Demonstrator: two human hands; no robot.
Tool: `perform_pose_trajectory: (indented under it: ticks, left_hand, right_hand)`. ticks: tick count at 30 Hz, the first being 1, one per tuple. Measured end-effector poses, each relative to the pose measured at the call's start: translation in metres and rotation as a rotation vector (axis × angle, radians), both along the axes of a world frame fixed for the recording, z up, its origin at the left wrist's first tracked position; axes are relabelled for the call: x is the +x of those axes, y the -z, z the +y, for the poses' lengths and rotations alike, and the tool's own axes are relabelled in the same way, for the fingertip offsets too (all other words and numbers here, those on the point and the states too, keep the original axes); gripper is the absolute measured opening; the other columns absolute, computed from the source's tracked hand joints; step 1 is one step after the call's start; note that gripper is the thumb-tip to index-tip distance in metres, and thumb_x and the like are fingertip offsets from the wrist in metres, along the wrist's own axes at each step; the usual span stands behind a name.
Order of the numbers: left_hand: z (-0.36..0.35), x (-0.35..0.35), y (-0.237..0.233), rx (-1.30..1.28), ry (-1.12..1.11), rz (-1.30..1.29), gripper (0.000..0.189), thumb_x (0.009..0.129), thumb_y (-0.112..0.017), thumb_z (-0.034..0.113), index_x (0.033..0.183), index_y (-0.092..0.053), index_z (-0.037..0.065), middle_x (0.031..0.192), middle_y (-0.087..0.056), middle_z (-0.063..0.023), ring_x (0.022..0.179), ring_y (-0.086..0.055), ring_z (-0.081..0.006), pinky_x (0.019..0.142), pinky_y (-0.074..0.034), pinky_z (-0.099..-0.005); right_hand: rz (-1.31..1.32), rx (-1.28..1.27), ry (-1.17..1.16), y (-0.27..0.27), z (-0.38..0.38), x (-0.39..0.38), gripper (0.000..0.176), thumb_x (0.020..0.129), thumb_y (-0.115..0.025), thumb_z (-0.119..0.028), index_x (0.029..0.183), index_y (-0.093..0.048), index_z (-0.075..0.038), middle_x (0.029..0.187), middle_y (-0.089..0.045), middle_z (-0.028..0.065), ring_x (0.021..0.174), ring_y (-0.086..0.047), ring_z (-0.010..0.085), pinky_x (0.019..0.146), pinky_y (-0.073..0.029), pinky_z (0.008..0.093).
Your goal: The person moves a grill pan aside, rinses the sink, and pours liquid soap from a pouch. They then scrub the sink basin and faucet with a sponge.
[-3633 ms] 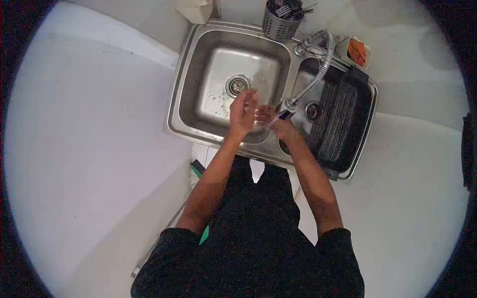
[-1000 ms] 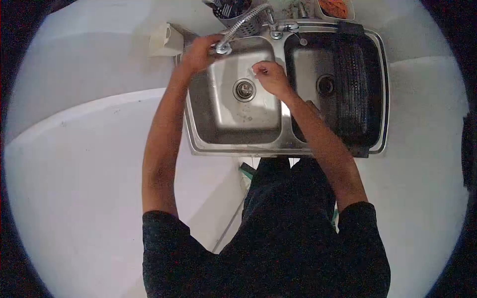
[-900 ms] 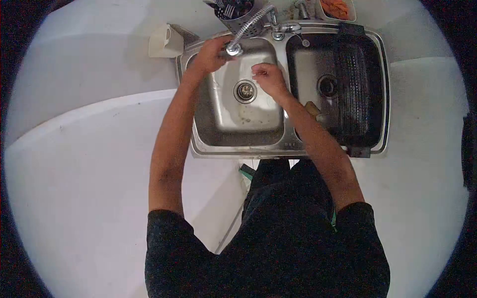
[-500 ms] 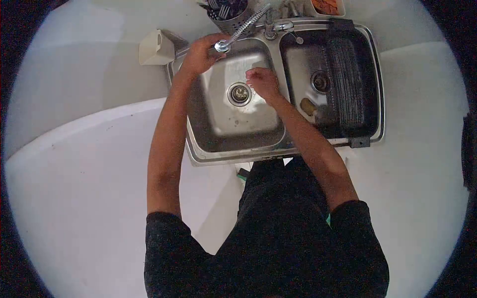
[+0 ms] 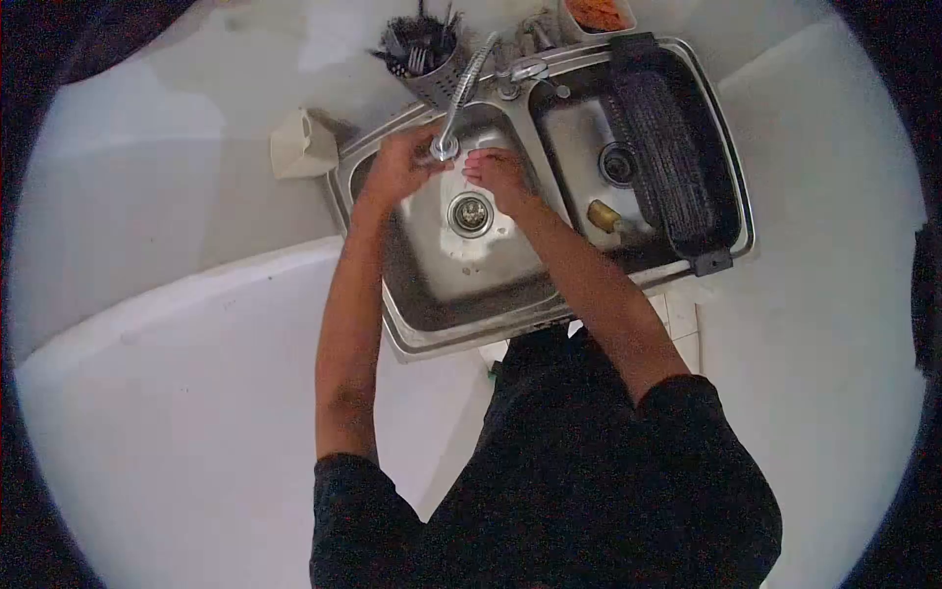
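Observation:
My left hand grips the head of the flexible coiled faucet spout over the left basin, fingers and thumb on either side of it. Just right of that head, my right hand is open, its fingers pointing left and slightly bent, with nothing seen in it. Both hands are above the steel left sink basin, behind its drain. Whether water runs from the spout cannot be made out.
A sponge-like yellow-brown piece lies in the right basin, beside a black ribbed rack. Behind stand a utensil holder, a faucet lever and a container of orange pieces. A cream container stands at left.
The spout head has swung forward toward the drain, with my left hand moving along with it. My right hand is now closer to the spout. The view has tilted and shifted.

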State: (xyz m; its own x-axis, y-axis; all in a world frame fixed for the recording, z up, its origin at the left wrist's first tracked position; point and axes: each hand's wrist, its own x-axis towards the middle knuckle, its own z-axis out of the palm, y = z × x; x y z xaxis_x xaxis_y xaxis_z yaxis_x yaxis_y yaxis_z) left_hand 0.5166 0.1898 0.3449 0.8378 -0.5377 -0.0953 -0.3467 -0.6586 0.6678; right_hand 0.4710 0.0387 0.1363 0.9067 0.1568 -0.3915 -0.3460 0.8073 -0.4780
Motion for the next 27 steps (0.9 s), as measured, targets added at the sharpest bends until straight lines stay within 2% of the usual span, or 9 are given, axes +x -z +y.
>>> perform_pose_trajectory:
  ticks: [2, 4, 7, 11, 14, 17, 18, 21, 27]
  left_hand:
    - [-0.004, -0.012, 0.003, -0.095, -0.023, 0.070, 0.051, 0.069, -0.081, 0.010, 0.116, -0.063, 0.004, 0.108, -0.068, -0.0116, 0.099, -0.066, -0.0220, 0.087, -0.054, -0.0351]
    - [-0.005, -0.019, 0.013, -0.134, -0.082, 0.104, 0.050, 0.069, -0.080, 0.008, 0.116, -0.063, 0.006, 0.106, -0.068, -0.0117, 0.098, -0.066, -0.0227, 0.085, -0.055, -0.0342]
    - [-0.001, -0.028, 0.009, -0.145, -0.093, 0.091, 0.052, 0.070, -0.080, 0.009, 0.119, -0.063, 0.010, 0.113, -0.066, -0.0113, 0.100, -0.065, -0.0228, 0.084, -0.056, -0.0354]
    - [-0.003, -0.040, 0.006, -0.133, -0.143, 0.049, 0.053, 0.072, -0.080, 0.014, 0.121, -0.061, 0.010, 0.114, -0.065, -0.0113, 0.100, -0.065, -0.0241, 0.083, -0.056, -0.0362]
    - [-0.005, -0.044, 0.013, -0.142, -0.162, -0.010, 0.053, 0.072, -0.080, 0.017, 0.122, -0.061, 0.011, 0.116, -0.065, -0.0114, 0.100, -0.065, -0.0252, 0.081, -0.056, -0.0367]
    - [-0.009, -0.047, 0.012, -0.142, -0.168, -0.011, 0.055, 0.071, -0.081, 0.018, 0.122, -0.061, 0.012, 0.118, -0.064, -0.0121, 0.100, -0.065, -0.0263, 0.078, -0.057, -0.0364]
    - [-0.009, -0.049, 0.013, -0.147, -0.166, -0.022, 0.055, 0.070, -0.081, 0.019, 0.121, -0.062, 0.012, 0.118, -0.064, -0.0123, 0.099, -0.065, -0.0266, 0.078, -0.056, -0.0363]
    - [-0.011, -0.051, 0.016, -0.184, -0.184, -0.037, 0.054, 0.070, -0.081, 0.019, 0.120, -0.063, 0.012, 0.115, -0.065, -0.0130, 0.096, -0.066, -0.0276, 0.075, -0.056, -0.0369]
    - [-0.013, -0.062, 0.013, -0.200, -0.195, -0.025, 0.051, 0.073, -0.080, 0.021, 0.119, -0.062, 0.011, 0.111, -0.067, -0.0086, 0.097, -0.066, -0.0235, 0.080, -0.054, -0.0364]
  right_hand:
    - [-0.454, -0.619, 0.084, 0.049, 0.014, 0.004, 0.016, 0.081, -0.062, -0.012, 0.094, -0.065, -0.002, 0.082, -0.067, 0.0099, 0.074, -0.067, 0.0227, 0.066, -0.055, 0.0346]
    - [0.064, -0.520, -0.110, -0.018, 0.022, 0.001, 0.015, 0.079, -0.060, -0.013, 0.088, -0.067, -0.003, 0.077, -0.067, 0.0118, 0.074, -0.067, 0.0212, 0.068, -0.055, 0.0378]
    - [-0.139, -1.134, -0.368, -0.060, 0.005, -0.011, 0.014, 0.078, -0.057, -0.010, 0.084, -0.067, -0.003, 0.082, -0.068, 0.0145, 0.079, -0.066, 0.0231, 0.073, -0.052, 0.0407]
    - [-0.259, -1.508, 0.253, -0.015, -0.038, 0.010, 0.024, 0.077, -0.056, -0.008, 0.100, -0.063, -0.008, 0.093, -0.063, 0.0124, 0.082, -0.062, 0.0302, 0.076, -0.050, 0.0436]
    - [0.202, -0.726, 0.544, -0.060, -0.089, 0.035, 0.027, 0.086, -0.061, -0.014, 0.109, -0.057, -0.001, 0.095, -0.063, 0.0119, 0.085, -0.062, 0.0227, 0.071, -0.054, 0.0369]
    - [0.082, -0.295, 0.269, -0.069, -0.138, 0.049, 0.028, 0.089, -0.056, -0.016, 0.114, -0.052, -0.003, 0.098, -0.060, 0.0112, 0.086, -0.062, 0.0244, 0.067, -0.054, 0.0377]
    - [-0.073, -0.603, 0.191, -0.077, -0.137, 0.044, 0.025, 0.091, -0.052, -0.016, 0.112, -0.054, -0.003, 0.100, -0.061, 0.0105, 0.088, -0.063, 0.0231, 0.072, -0.053, 0.0374]
    - [0.201, -0.508, 0.196, -0.103, -0.140, 0.046, 0.027, 0.091, -0.053, -0.014, 0.115, -0.054, -0.003, 0.103, -0.062, 0.0096, 0.090, -0.062, 0.0219, 0.079, -0.050, 0.0382]
    - [0.026, -0.491, 0.292, -0.204, -0.119, 0.063, 0.037, 0.086, -0.057, -0.013, 0.121, -0.055, -0.003, 0.101, -0.063, 0.0076, 0.091, -0.061, 0.0196, 0.076, -0.047, 0.0340]
